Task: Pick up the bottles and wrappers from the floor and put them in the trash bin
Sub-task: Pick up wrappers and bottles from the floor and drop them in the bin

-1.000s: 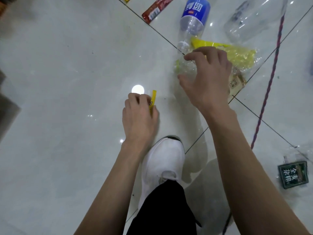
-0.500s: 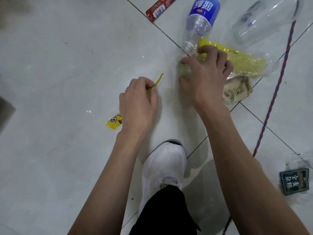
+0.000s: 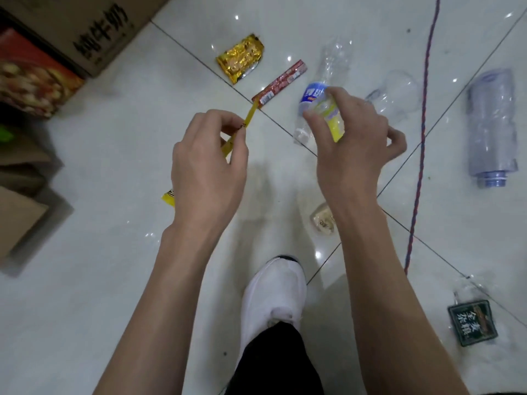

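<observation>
Left hand (image 3: 209, 172) raised above the floor, back of the hand to the camera. Its grip is narrow, with thumb and forefinger pinching a yellow strip wrapper (image 3: 251, 115) whose ends stick out far and near of the hand.

Right hand (image 3: 353, 143) at the same height, fingers curled. Its grip holds a yellow-and-clear wrapper (image 3: 333, 124). A blue-label bottle (image 3: 312, 94) is pressed against the wrapper at the fingertips; cannot tell if it's also held.

White glossy tiled floor (image 3: 114, 252) with dark grout lines. On the floor:
- Far: gold wrapper (image 3: 241, 58), red stick wrapper (image 3: 281, 82) and crushed clear bottle (image 3: 336, 61).
- Right: large clear bottle (image 3: 493, 124).
- Near right: dark green packet (image 3: 472, 322).
- By the right wrist: small beige packet (image 3: 322, 219).
- Far to near on the right: red-blue cord (image 3: 422, 138).
- Near centre: white shoe (image 3: 273, 295).
- Far left: cardboard boxes (image 3: 85, 32).
</observation>
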The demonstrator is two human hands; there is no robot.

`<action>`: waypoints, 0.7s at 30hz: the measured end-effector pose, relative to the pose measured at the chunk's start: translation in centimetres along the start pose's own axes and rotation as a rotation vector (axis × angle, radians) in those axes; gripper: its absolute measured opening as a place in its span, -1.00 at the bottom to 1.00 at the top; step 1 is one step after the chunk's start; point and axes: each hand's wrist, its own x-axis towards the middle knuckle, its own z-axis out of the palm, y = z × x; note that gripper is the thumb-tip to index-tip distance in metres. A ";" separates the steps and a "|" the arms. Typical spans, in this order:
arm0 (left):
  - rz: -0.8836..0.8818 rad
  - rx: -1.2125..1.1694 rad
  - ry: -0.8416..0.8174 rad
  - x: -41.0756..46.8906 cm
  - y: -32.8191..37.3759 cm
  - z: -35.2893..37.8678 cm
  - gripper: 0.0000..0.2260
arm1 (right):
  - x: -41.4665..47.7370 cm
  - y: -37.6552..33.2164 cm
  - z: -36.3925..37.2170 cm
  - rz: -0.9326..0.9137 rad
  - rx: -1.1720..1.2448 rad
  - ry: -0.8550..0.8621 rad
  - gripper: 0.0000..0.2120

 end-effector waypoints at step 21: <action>0.208 -0.114 -0.054 -5.2 46.1 -50.1 -0.93 | -8.5 -35.5 -62.5 0.128 0.349 0.120 -0.69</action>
